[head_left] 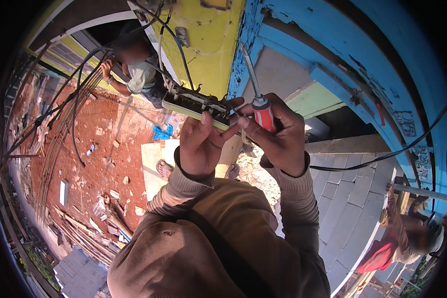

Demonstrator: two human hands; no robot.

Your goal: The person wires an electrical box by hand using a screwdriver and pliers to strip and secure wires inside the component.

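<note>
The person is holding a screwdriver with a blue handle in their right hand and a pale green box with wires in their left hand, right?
Not quite. The head view shows that the screwdriver in the right hand has a red handle, not a blue one. The rest is right: the left hand holds the pale green box with wires.

Sunlight falls hard on a yellow plastered wall with a chipped blue painted frame beside it, and black cables trail off across the scene. Far off lies red earth strewn with rubble and broken tile, with bundled rods and grey paving slabs. Two other people stand at the edges.
</note>
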